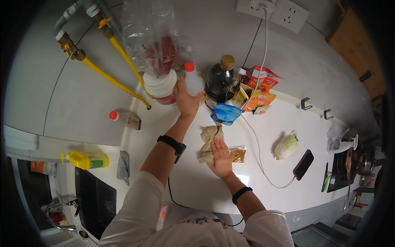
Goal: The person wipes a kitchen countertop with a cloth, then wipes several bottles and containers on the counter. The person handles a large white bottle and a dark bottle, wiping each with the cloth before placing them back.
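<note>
Near the wall, my left hand [187,100] is around the lower body of a whitish plastic bottle with a red cap [195,82]. The bottle stands between a white-lidded jar [160,85] and a large dark liquid bottle with a gold cap [222,81]. My right hand [221,157] lies flat on a crumpled beige cloth [213,136] on the white countertop [197,185]. Just right of those fingers is a small clear packet of brown powder [238,155]. Beyond the cloth rests a blue plastic packet [227,113].
Seasoning pouches [260,100] crowd the back wall. A white charging cable [257,145] crosses to a phone [304,164], near a wrapped cabbage [286,146]. Leftward are a lying red-capped bottle [126,119], a yellow pump bottle [88,160] and a black sink [97,197].
</note>
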### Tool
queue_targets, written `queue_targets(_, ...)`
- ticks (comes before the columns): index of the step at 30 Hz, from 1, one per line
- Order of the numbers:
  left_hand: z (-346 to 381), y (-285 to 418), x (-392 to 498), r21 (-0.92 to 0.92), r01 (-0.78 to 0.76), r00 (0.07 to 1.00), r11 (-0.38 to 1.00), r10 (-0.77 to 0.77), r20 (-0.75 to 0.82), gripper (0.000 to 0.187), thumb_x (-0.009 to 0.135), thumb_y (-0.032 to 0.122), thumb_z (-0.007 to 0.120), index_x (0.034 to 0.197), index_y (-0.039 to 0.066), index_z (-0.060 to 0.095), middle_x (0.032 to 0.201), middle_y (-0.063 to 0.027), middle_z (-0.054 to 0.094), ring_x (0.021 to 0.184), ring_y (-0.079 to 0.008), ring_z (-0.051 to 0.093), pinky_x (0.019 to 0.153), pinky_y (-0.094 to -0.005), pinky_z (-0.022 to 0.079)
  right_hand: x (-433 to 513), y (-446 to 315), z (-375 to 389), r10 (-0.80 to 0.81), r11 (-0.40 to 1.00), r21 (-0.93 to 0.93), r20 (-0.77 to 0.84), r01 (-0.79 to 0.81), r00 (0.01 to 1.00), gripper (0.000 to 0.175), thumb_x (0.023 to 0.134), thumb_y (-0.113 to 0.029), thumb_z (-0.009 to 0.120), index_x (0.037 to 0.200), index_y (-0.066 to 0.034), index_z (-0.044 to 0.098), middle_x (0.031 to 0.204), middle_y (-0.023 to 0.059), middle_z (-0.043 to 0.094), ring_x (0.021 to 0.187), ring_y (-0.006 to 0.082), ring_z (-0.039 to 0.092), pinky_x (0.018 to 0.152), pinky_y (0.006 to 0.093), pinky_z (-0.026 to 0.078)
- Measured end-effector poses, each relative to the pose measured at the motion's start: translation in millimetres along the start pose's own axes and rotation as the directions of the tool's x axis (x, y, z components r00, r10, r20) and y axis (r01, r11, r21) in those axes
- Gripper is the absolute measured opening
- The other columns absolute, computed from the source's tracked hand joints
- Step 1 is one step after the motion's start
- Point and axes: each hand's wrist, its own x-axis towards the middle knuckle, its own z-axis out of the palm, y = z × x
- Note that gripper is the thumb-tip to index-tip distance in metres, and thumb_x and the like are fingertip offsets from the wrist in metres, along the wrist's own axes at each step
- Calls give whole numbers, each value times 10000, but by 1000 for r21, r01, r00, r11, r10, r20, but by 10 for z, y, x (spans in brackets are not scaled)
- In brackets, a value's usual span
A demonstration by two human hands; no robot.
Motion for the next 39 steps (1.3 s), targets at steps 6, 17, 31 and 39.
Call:
queue_targets(6, 127, -75, -45, -14, -70, 997, 997, 70, -31, 879, 590, 82, 853, 1349, 70, 409, 1302, -211, 439, 1208, -399, 407, 1020, -455, 358, -10, -1, -16, 10, 1000, 15, -11, -10, 1000, 931, 662, -204, 783, 1444, -19, 314, 1525, 157, 274, 1428, 341, 218, 1149, 466, 217)
queue_targets(17, 122, -309, -195, -6, 28, 1000, 1000, -28, -4, 736, 706, 264, 837, 1271, -65, 498, 1227, -245, 488, 1129, -352, 513, 910, -400, 465, 0, 9, 2, 24, 999, 22, -12, -23, 1000, 907, 668, -211, 767, 1441, -30, 330, 1522, 147, 284, 1432, 325, 218, 1150, 458, 217)
queue_targets(31, 205, -242, 160, -125, -8, 996, 992, 19, 89, 868, 595, 173, 849, 1297, -14, 374, 1253, -231, 475, 1198, -394, 438, 1008, -452, 364, -6, 39, 36, -20, 999, -31, -13, 20, 1000, 876, 662, -106, 722, 1437, -21, 323, 1524, 152, 261, 1429, 349, 193, 1157, 464, 199)
queue_targets(39, -400, -205, -259, -72, -44, 977, 996, 58, 207, 810, 575, 230, 866, 1227, 24, 432, 1161, -179, 545, 1089, -364, 534, 911, -431, 434, -9, 9, 24, 10, 998, 66, -29, -8, 1000, 825, 688, -64, 703, 1423, 3, 336, 1501, 168, 284, 1409, 377, 212, 1148, 479, 217)
